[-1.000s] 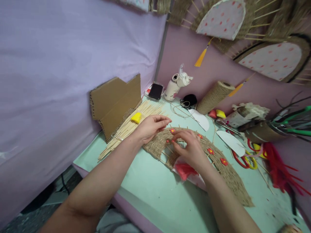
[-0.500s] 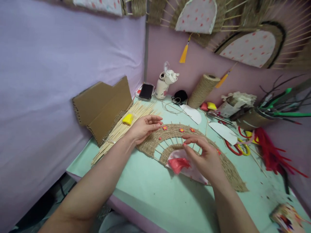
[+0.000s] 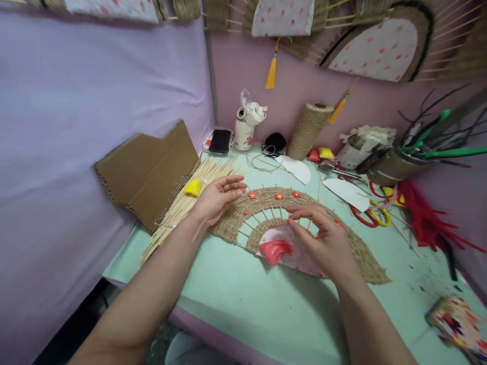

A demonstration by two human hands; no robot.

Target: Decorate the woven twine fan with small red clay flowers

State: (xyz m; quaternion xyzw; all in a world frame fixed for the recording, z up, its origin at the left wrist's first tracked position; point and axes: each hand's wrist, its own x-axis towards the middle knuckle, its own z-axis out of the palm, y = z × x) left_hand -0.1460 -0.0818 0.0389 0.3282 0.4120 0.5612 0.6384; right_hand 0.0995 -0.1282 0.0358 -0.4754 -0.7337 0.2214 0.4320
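A woven twine fan (image 3: 232,218) lies on the table, with slim sticks showing through its gap. Small red flowers with yellow centres (image 3: 279,196) and one little red ball (image 3: 245,213) sit on its band. My left hand (image 3: 220,197) is at the fan's left end, fingers stretched and holding nothing. Above the fan's middle, my right hand (image 3: 323,235) pinches a tiny red clay ball (image 3: 290,220) between thumb and forefinger. A crumpled packet of red clay (image 3: 274,251) lies on the fan's pale spotted centre, left of that hand.
Bamboo sticks (image 3: 167,228) and a yellow clay packet (image 3: 193,187) lie left, beside folded cardboard (image 3: 152,172). Behind stand a phone (image 3: 220,140), a white bottle (image 3: 244,129) and a twine spool (image 3: 309,129). Scissors (image 3: 367,218) and red pipe cleaners (image 3: 422,218) are at right.
The view has shifted slightly, so the background sits a little further left and higher. Both hands keep nearly the same pose, the right still pinching the tiny ball.
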